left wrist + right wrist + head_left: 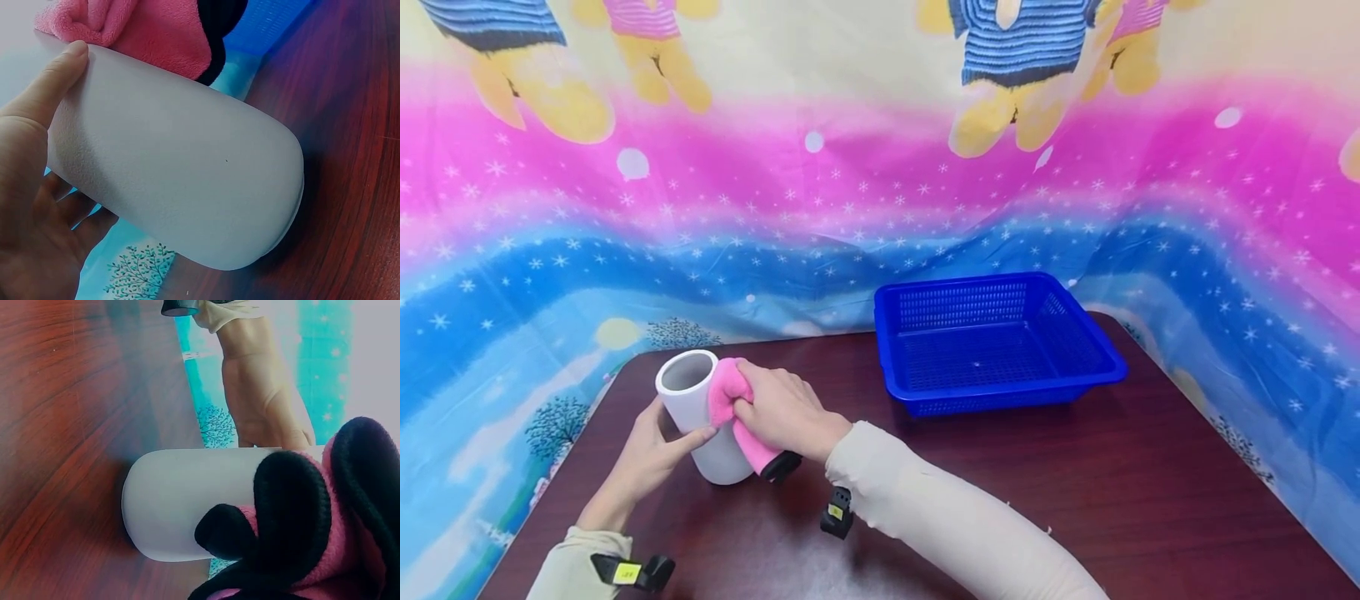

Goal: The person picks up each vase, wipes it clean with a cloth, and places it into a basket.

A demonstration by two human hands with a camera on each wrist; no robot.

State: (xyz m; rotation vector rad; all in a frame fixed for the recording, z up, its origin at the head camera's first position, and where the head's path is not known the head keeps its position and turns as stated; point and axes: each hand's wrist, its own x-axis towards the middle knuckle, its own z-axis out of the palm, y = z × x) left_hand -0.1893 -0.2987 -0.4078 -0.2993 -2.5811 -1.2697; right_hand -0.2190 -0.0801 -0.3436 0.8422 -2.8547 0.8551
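A white cylindrical vase (718,457) with an open top stands on the dark wooden table, tilted slightly in the head view. My left hand (643,458) grips it from the left, the thumb lying across its front and the fingers behind. In my right hand (784,408) is a bunched pink cloth (730,392) with black edging, pressed against the vase's upper right side. The left wrist view shows the vase's smooth side (187,156) and its rounded base near the tabletop. Folds of the cloth (294,512) hide my right fingers in the right wrist view.
A blue plastic basket (1000,400) with perforated walls stands at the back right of the table (925,492). Behind the table hangs a colourful printed curtain (820,192). Black straps with small devices sit on both wrists.
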